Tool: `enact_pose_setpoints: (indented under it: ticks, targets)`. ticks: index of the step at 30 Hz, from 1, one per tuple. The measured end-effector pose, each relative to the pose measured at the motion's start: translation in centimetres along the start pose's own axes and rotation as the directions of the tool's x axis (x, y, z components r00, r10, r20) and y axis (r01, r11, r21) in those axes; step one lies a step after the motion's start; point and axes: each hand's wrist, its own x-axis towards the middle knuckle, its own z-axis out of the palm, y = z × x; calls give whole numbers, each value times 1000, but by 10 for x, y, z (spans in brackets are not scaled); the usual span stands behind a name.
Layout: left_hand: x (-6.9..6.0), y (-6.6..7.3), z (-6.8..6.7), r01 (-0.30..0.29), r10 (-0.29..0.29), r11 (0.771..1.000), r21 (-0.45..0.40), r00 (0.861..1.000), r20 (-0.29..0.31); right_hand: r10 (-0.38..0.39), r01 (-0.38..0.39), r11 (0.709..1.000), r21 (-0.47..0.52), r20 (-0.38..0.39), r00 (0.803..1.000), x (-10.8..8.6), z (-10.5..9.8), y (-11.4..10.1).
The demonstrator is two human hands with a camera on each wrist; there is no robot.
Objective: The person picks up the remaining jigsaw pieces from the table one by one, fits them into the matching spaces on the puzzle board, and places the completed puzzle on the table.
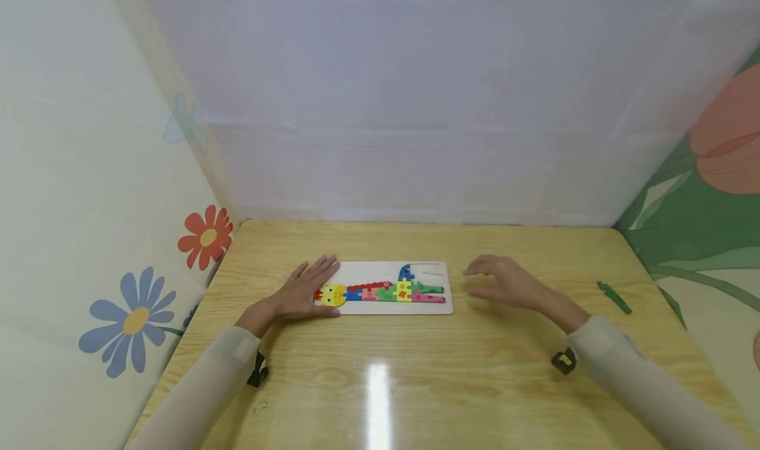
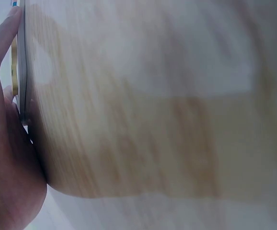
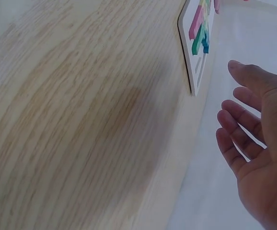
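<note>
A white puzzle board (image 1: 368,272) lies on the table, bearing a colourful giraffe puzzle (image 1: 386,293) with its yellow head at the left. Near the board's upper right corner an outlined slot shows bare. My left hand (image 1: 305,288) rests on the board's left end, fingers spread, thumb along the near edge by the giraffe's head. In the left wrist view that hand (image 2: 6,143) lies against the board's edge. My right hand (image 1: 505,284) hovers right of the board, holding nothing, its fingers loosely bent in the right wrist view. A green puzzle piece (image 1: 614,297) lies farther right.
The wooden table (image 1: 380,344) meets a white cloth backdrop (image 1: 415,107) at its far edge. A flower-printed cloth (image 1: 59,206) stands at the left and another printed cloth (image 1: 706,239) at the right. Dark wrist cameras sit under both wrists.
</note>
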Motion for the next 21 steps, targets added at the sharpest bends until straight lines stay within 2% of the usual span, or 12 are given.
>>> enact_pose_setpoints:
  ticks: [21]
  targets:
    - [0,0,1,7,-7,1000,14,1000,8,41,-42,999,-31,-25,999,-26,-19,12]
